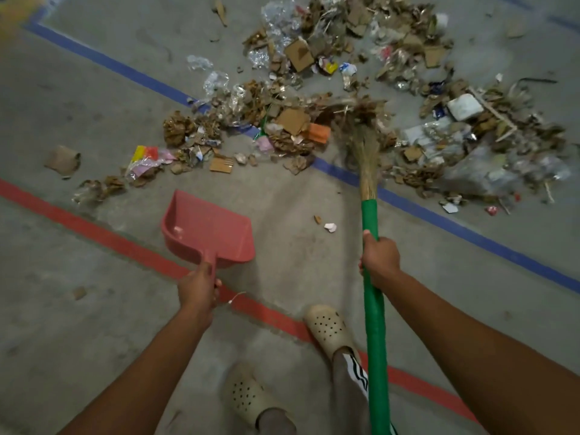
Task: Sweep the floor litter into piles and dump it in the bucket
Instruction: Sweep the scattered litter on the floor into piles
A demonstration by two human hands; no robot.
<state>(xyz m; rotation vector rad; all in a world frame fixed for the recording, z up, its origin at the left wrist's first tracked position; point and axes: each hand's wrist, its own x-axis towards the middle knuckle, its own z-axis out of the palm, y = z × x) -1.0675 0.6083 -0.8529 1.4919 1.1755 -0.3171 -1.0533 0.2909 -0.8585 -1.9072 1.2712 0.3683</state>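
Fingers (362, 267) of my right hand (380, 259) are curled tight round the green broom (373, 324). Its straw end sits in the litter (314, 127), which is spread over the floor (94, 105) ahead and across the blue line (103, 59). My left hand (197, 291) grips the handle of the pink dustpan (208, 230), near the litter but not touching it.

— What's in each hand?
— The right hand (380, 258) grips the green-handled broom (372, 277), bristles in the litter (361, 98); the left hand (198, 290) holds a red dustpan (208, 230).
— Anything in the pan?
— One pale scrap, perhaps paper; it's blurred.
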